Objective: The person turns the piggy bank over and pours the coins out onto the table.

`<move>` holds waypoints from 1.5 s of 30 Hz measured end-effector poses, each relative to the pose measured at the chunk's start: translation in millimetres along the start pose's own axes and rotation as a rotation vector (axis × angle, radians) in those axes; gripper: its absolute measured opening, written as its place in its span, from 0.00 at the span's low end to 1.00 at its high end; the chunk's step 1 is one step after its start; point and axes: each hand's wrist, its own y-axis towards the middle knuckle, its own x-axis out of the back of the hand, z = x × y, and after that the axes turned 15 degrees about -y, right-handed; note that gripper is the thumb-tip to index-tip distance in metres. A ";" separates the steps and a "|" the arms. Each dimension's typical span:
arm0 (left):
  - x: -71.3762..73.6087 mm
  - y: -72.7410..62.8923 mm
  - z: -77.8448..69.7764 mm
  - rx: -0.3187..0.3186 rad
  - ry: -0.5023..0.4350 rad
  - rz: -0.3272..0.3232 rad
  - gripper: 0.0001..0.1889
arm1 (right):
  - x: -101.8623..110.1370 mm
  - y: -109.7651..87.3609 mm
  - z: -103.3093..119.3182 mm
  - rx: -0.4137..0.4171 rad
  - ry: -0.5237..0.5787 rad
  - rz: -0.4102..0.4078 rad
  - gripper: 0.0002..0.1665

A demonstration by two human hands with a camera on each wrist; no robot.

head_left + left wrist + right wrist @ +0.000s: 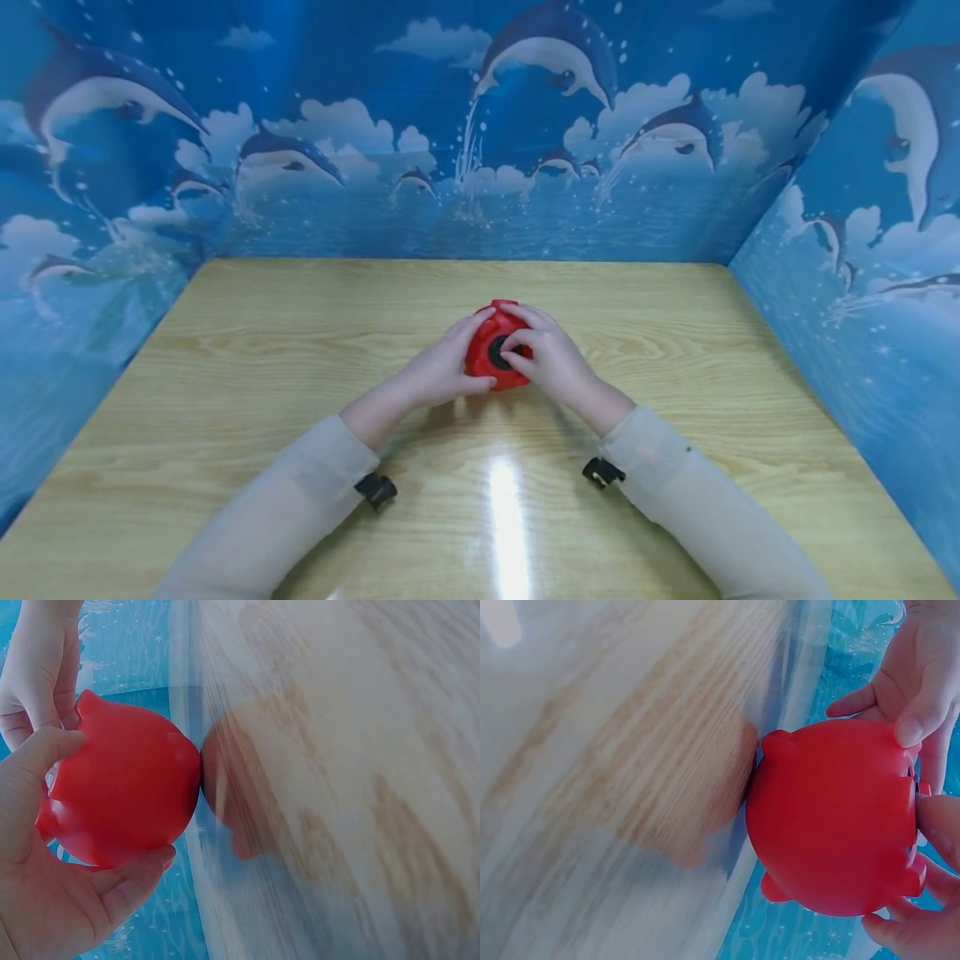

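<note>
A round red piggy bank with short stubby bumps rests on the table, its black round plug facing up. My left hand holds the bank's left side, thumb at the near edge and fingers toward the far edge. At the plug, my right hand pinches with thumb and index finger, while other fingers touch the red body. The left wrist view shows the smooth red side of the piggy bank in the left hand. In the right wrist view, the bank hides most of the plug.
The wood-grain table reflects a bright light strip near its front. Blue walls printed with dolphins and clouds stand at the back and both sides. A small black clip-like device sits at each cuff.
</note>
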 end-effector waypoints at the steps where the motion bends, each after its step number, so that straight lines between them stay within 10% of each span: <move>1: 0.0 -0.2 -0.2 0.000 0.002 0.000 0.49 | 0.1 -0.1 0.0 0.002 0.001 0.000 0.03; 45: 0.0 -1.3 -1.7 0.001 -0.014 0.000 0.50 | 9.8 -12.1 -1.5 -0.014 -0.013 -0.017 0.03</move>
